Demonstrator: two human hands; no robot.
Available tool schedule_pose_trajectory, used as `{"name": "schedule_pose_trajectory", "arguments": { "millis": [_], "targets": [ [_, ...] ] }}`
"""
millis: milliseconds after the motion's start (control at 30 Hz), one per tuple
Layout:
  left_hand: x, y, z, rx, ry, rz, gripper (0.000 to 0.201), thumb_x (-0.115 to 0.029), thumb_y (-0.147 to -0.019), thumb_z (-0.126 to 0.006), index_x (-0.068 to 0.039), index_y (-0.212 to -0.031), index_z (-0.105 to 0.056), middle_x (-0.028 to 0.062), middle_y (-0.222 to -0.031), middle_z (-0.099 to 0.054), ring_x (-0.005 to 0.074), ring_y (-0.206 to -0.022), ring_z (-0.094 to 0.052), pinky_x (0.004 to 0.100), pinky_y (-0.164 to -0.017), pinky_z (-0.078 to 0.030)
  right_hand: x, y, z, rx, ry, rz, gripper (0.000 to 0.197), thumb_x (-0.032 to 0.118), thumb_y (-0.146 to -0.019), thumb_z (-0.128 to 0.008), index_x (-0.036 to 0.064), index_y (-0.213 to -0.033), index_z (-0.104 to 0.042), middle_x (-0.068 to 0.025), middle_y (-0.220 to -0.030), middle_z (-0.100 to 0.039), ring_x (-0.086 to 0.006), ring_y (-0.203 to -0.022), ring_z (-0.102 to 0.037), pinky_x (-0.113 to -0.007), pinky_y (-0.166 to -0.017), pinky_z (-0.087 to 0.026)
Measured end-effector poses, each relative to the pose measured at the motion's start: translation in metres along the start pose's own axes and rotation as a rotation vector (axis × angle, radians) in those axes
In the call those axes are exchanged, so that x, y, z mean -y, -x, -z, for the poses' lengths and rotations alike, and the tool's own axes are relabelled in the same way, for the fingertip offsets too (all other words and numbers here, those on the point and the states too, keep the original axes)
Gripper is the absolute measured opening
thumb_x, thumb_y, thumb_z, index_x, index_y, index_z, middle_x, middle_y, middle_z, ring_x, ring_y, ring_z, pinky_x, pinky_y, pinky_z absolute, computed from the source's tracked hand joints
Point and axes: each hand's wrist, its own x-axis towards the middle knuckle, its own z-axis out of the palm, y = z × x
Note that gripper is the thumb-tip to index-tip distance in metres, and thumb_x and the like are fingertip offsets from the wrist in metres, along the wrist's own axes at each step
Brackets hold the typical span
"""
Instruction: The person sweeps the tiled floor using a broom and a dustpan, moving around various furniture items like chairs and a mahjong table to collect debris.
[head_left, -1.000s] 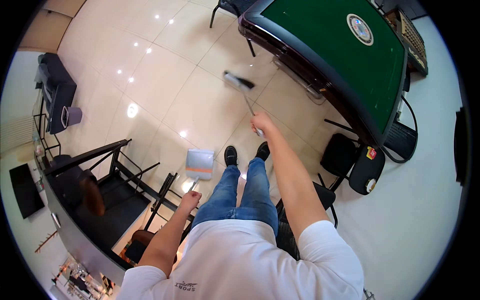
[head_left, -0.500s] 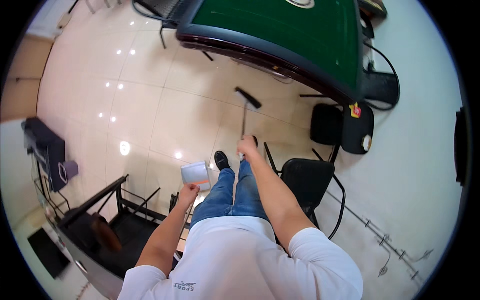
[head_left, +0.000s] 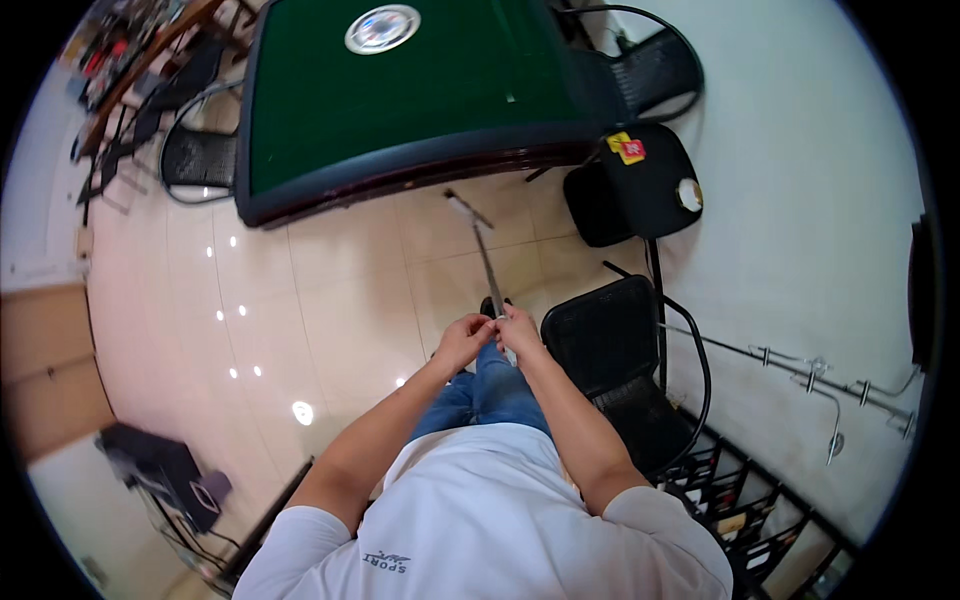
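Note:
A long-handled broom (head_left: 486,262) slants away from me over the tiled floor, its dark head near the edge of the green-topped table (head_left: 400,110). My right hand (head_left: 516,331) is wrapped round the near part of its handle. Beside it, my left hand (head_left: 464,340) meets the same handle with curled fingertips, close against the right hand. The fingertips partly hide each other there. The broom head is a little blurred. Below the hands are my jeans and dark shoes.
Black chairs stand at my right (head_left: 605,335) and around the table. A black stool (head_left: 655,175) bears a red and yellow packet. Pipes run along the right wall. A dark box-like piece (head_left: 155,470) and a purple bin (head_left: 212,490) are at lower left.
My left hand has come up from near the white dustpan to the broom handle. The view has swung left-to-right, showing more of the table; the dustpan is out of sight.

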Motion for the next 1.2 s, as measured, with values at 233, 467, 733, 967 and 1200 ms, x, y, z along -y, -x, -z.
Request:
{"name": "schedule_pose_trajectory", "arguments": {
  "millis": [233,467,733,967,1200],
  "targets": [
    [-0.035,-0.067,-0.027,0.167,-0.236,0.062,0.036,-0.030,-0.097,-0.061,0.001,-0.116,-0.062,0.0091,-0.100,-0.069,0.0168,-0.085,-0.063,0.0296,-0.078,-0.051,0.027,-0.097,0.080,-0.273,0.350,0.095,0.037,0.012,-0.079,-0.057,-0.0081,-0.110,-0.060,-0.0193,-0.076,-0.071,-0.0307,-0.074,-0.071,-0.041,-0.067,-0.055],
    [-0.089,-0.088,-0.045,0.233,-0.066,0.356,0.053,-0.054,-0.096,-0.051,-0.003,-0.110,-0.060,0.0108,-0.090,-0.067,0.0245,-0.079,-0.067,0.0371,-0.071,-0.056,0.032,-0.093,0.070,-0.310,0.098,-0.044,0.016,0.008,-0.077,-0.056,-0.0059,-0.081,-0.064,-0.0205,-0.071,-0.064,-0.0308,-0.056,-0.062,-0.045,-0.044,-0.044],
    [-0.091,-0.161,-0.031,0.412,0.176,0.830,0.039,-0.042,-0.099,-0.044,-0.006,-0.100,-0.060,0.0129,-0.082,-0.066,0.0272,-0.054,-0.062,0.0360,-0.045,-0.050,0.059,-0.065,0.041,-0.237,-0.071,0.061,0.028,0.018,-0.089,-0.050,-0.0022,-0.100,-0.067,-0.0185,-0.083,-0.069,-0.0283,-0.068,-0.067,-0.041,-0.056,-0.052],
    [-0.087,-0.183,-0.031,0.220,0.030,0.794,0.016,-0.020,-0.092,-0.057,-0.004,-0.093,-0.057,0.0100,-0.071,-0.060,0.0215,-0.053,-0.056,0.0350,-0.045,-0.046,-0.012,-0.064,0.230,-0.798,0.846,-0.072,0.047,0.048,-0.090,-0.052,0.0043,-0.101,-0.066,-0.0176,-0.107,-0.068,-0.0380,-0.106,-0.062,-0.053,-0.088,-0.049],
    [-0.136,-0.188,-0.046,0.160,0.039,0.775,0.013,-0.022,-0.091,-0.058,-0.009,-0.092,-0.055,0.0070,-0.070,-0.058,0.0167,-0.051,-0.050,0.0321,-0.042,-0.040,-0.185,-0.035,0.153,-0.114,0.722,-0.634,0.074,0.063,-0.091,-0.049,0.0047,-0.136,-0.048,-0.0155,-0.140,-0.051,-0.0349,-0.129,-0.049,-0.055,-0.108,-0.036]
  ]
}}
